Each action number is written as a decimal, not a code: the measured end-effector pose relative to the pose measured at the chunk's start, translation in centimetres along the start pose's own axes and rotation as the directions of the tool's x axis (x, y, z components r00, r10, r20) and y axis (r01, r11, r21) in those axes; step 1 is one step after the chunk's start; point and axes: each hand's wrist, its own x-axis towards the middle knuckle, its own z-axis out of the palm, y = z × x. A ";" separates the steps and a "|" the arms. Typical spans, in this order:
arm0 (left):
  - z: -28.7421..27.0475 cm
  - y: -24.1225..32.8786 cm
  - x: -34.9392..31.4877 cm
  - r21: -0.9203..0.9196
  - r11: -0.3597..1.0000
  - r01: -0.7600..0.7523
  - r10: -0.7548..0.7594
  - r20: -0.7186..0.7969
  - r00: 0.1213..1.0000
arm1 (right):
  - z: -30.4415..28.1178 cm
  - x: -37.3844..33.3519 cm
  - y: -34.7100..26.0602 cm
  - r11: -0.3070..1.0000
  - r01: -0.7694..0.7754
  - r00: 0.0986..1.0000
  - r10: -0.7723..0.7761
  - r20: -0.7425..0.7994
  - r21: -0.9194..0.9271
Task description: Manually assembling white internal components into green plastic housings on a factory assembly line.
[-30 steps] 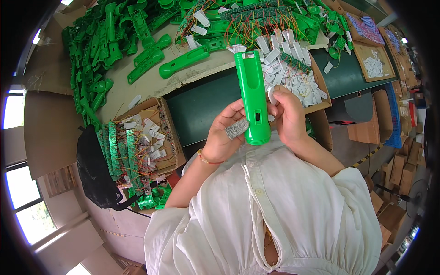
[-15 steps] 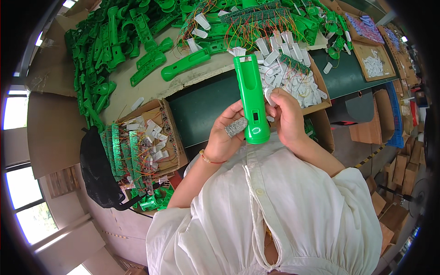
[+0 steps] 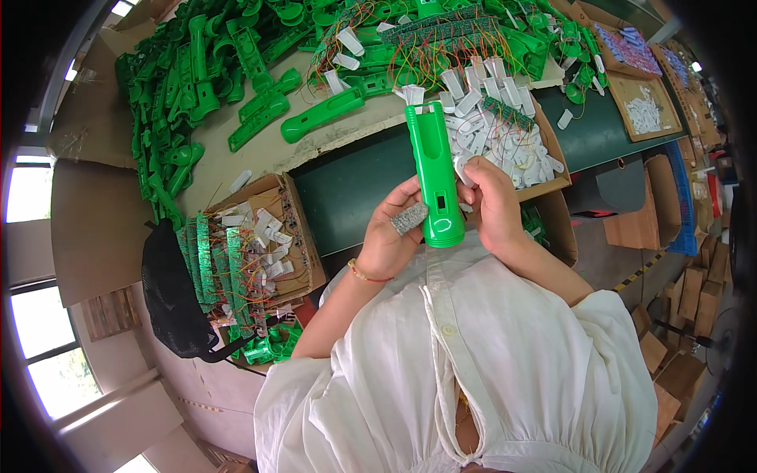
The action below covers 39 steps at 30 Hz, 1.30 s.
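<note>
Both of my hands hold one long green plastic casing [image 3: 434, 169] upright in front of my chest. My left hand [image 3: 392, 235] grips its lower part, and the thumb wears a grey fabric cover that presses against the casing's side. My right hand [image 3: 490, 206] wraps the other side, with a small white part pinched at its fingertips against the casing. White bits stick out of the casing's top end. Just behind it lies a cardboard tray [image 3: 552, 169] of white parts.
A heap of green casings [image 3: 197, 87] covers the cardboard-topped bench at the back left. A cardboard box [image 3: 303, 248] with green circuit strips, wires and white parts stands at my left, beside a black bag [image 3: 169, 296]. A dark green belt [image 3: 355, 193] runs across. More trays stand at the right.
The casing has sunk slightly toward my chest between my hands. Both hands keep their grip on it.
</note>
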 end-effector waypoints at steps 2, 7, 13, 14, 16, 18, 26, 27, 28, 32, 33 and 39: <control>-0.2 -0.1 0.1 0.013 1.000 0.005 -0.004 -0.014 1.000 | 0.0 0.0 0.1 1.000 -0.014 1.000 0.014 -0.008 0.000; 0.1 -0.2 0.1 0.010 1.000 0.010 -0.009 -0.043 0.999 | -0.5 0.1 0.5 0.999 -0.046 0.999 0.046 -0.024 0.013; 0.6 1.7 -1.2 0.213 0.969 -0.127 0.163 -0.161 0.973 | 0.3 0.0 0.6 0.994 -0.075 0.997 0.077 0.024 -0.076; 0.5 2.9 -2.0 0.370 0.909 -0.189 0.272 -0.186 0.944 | 0.3 0.1 0.4 0.987 -0.072 0.996 0.078 0.041 -0.141; 0.7 7.6 -5.1 0.567 0.737 -0.369 0.564 -0.214 0.798 | -0.3 0.6 1.4 0.985 -0.034 0.996 0.048 0.078 -0.170; -0.8 13.7 -9.7 0.966 0.134 -0.222 0.880 -0.013 0.475 | -1.0 0.2 1.5 0.991 -0.015 0.996 0.027 0.087 -0.136; -12.9 19.2 -38.5 0.932 0.320 0.170 0.707 -0.115 -0.698 | -1.6 1.6 2.5 0.972 -0.034 0.969 0.089 0.230 -0.232; -15.2 16.8 -41.2 0.903 0.418 0.098 0.619 -0.204 -0.758 | -1.5 1.8 2.6 0.963 -0.035 0.964 0.104 0.246 -0.269; -17.5 14.5 -43.0 0.864 0.504 0.010 0.522 -0.295 -0.800 | -1.2 2.0 2.6 0.952 -0.030 0.961 0.112 0.254 -0.306; -21.4 9.8 -41.0 0.492 0.871 -0.001 0.333 -0.592 -0.734 | -1.2 1.8 1.9 0.945 0.013 0.969 0.069 0.237 -0.327; -23.2 9.1 -42.6 0.431 0.858 0.279 0.474 -0.456 -0.754 | -1.4 1.8 1.7 0.948 0.016 0.965 0.069 0.255 -0.319; -10.3 21.5 -29.6 0.783 0.055 0.619 0.921 0.200 -0.334 | -0.2 1.5 1.6 0.845 0.150 0.949 0.023 0.315 -0.513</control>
